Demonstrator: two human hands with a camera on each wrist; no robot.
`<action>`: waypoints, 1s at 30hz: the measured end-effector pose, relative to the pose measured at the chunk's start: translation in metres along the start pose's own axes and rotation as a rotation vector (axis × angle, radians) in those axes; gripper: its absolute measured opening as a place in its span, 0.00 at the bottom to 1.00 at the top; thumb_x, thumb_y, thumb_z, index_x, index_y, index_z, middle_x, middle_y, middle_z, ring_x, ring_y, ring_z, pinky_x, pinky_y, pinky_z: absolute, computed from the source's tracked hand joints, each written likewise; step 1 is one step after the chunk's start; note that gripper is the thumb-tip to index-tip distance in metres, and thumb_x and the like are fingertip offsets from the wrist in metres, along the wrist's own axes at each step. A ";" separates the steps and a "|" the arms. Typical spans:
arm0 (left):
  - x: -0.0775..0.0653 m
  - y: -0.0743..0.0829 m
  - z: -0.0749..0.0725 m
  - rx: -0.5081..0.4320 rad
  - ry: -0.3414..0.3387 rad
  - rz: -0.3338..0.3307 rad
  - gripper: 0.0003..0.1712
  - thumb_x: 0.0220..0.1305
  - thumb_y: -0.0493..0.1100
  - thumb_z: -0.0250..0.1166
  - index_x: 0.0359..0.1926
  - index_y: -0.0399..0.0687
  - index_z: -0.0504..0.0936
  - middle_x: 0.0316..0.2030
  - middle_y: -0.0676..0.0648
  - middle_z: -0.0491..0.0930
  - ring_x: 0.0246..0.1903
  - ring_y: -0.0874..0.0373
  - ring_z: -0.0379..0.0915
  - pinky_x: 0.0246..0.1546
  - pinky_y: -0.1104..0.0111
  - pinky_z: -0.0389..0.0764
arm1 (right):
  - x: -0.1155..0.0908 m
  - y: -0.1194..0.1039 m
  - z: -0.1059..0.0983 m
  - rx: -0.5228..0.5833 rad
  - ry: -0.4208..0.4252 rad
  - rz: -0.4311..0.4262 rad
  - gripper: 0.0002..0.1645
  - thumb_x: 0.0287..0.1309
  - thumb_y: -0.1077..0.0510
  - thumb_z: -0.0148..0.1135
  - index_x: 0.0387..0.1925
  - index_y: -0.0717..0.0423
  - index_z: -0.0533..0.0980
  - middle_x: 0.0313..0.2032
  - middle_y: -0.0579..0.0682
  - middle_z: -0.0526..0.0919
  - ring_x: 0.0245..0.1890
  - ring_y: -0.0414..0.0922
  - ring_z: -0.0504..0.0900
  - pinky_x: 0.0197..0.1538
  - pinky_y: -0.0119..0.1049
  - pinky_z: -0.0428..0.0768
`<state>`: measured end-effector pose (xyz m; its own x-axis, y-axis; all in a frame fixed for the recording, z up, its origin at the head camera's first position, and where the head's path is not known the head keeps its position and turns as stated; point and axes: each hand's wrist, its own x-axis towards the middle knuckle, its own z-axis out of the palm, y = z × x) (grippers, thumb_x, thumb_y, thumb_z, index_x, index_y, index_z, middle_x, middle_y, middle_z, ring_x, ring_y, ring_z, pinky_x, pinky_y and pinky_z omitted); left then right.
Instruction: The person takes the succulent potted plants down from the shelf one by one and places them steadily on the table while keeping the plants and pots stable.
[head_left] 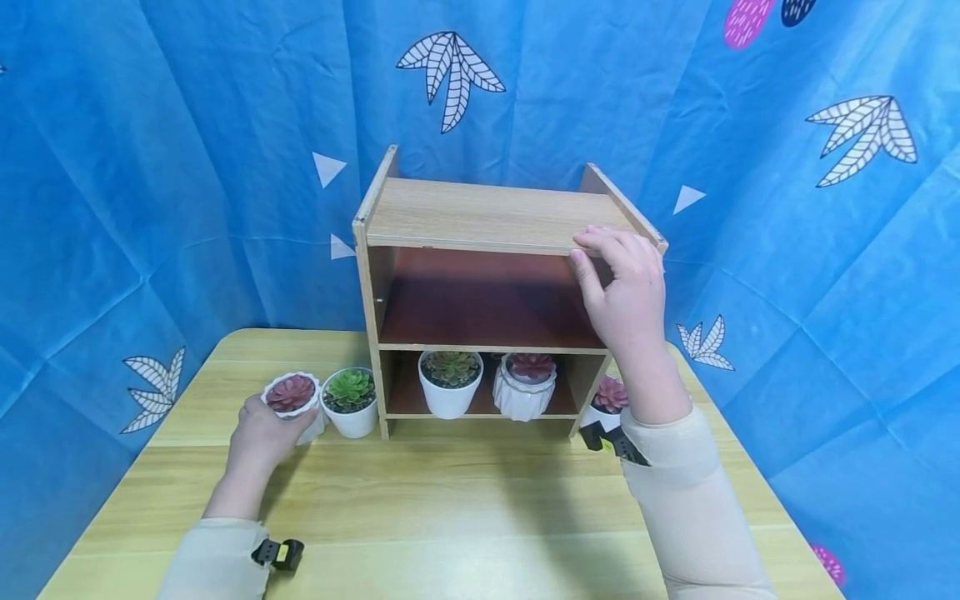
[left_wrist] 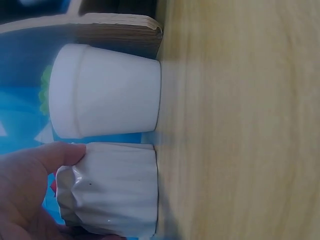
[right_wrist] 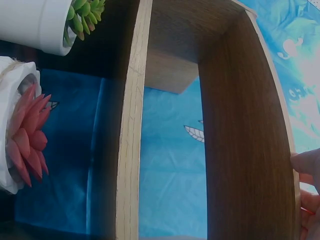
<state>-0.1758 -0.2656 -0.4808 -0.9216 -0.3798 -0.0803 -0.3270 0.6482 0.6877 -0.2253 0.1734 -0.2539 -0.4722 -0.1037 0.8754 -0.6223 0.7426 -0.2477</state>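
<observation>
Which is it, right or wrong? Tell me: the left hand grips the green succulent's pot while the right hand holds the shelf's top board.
The green succulent is wrong: the head view shows the left hand gripping the fluted white pot with a red succulent. The right hand does hold the shelf's top board.

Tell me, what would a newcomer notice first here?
Probably the central wooden shelf on the table before a bright blue cloth, the right hand gripping its top board. Left of the shelf, the left hand holds a ridged white pot with a reddish succulent, beside a green succulent.
</observation>
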 end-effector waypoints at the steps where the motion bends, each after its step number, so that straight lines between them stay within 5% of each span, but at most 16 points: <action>1: 0.000 0.000 -0.001 0.004 -0.007 -0.004 0.61 0.62 0.61 0.66 0.67 0.13 0.44 0.58 0.15 0.58 0.56 0.19 0.62 0.56 0.36 0.69 | 0.000 0.000 0.000 0.000 0.000 0.000 0.14 0.65 0.54 0.65 0.49 0.55 0.85 0.52 0.53 0.85 0.57 0.54 0.77 0.65 0.53 0.66; 17: -0.002 0.009 -0.013 0.100 -0.057 0.011 0.59 0.63 0.58 0.65 0.64 0.09 0.46 0.57 0.13 0.60 0.55 0.19 0.63 0.54 0.35 0.71 | 0.000 0.001 0.001 0.009 0.004 -0.001 0.14 0.66 0.54 0.65 0.49 0.55 0.85 0.52 0.53 0.85 0.57 0.54 0.77 0.65 0.52 0.66; 30: -0.015 0.025 -0.023 0.178 -0.001 0.076 0.54 0.61 0.55 0.67 0.62 0.08 0.53 0.52 0.13 0.65 0.50 0.19 0.68 0.48 0.36 0.73 | 0.000 0.001 0.000 0.000 0.002 0.001 0.15 0.66 0.54 0.65 0.50 0.55 0.85 0.52 0.53 0.85 0.57 0.54 0.77 0.65 0.52 0.65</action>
<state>-0.1654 -0.2593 -0.4460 -0.9451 -0.3252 -0.0335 -0.2885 0.7814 0.5534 -0.2264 0.1741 -0.2544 -0.4716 -0.1015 0.8759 -0.6219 0.7426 -0.2487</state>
